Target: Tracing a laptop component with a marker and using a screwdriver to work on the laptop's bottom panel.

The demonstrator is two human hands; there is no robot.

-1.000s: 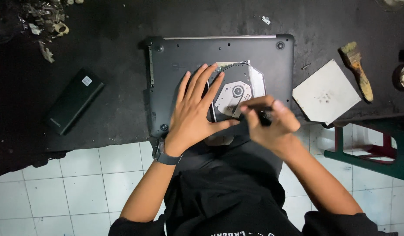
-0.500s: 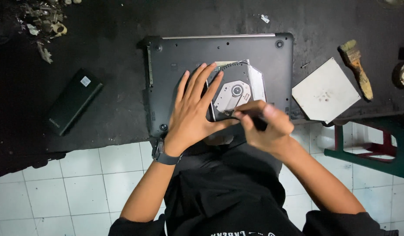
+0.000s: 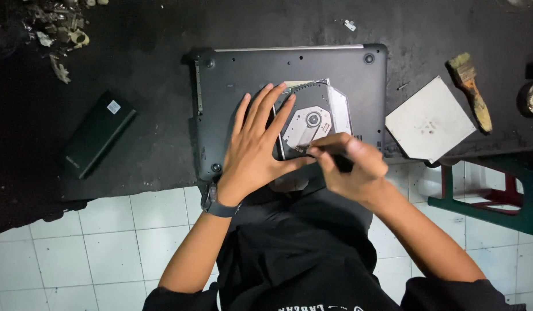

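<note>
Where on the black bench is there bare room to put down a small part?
Free: the stretch between the black battery pack and the overturned laptop, and the strip beyond the laptop's far edge. Crowded: the scrap pile far left, and the grey plate and brush on the right.

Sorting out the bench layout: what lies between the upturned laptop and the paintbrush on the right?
In the head view, a pale square plate lies between the laptop and the paintbrush.

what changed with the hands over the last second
The right hand, gripping a dark tool, slid slightly left along the near edge of the disc drive. The left hand stayed flat, fingers spread, on the drive and laptop. The white plate, brush and battery pack did not move.
</note>
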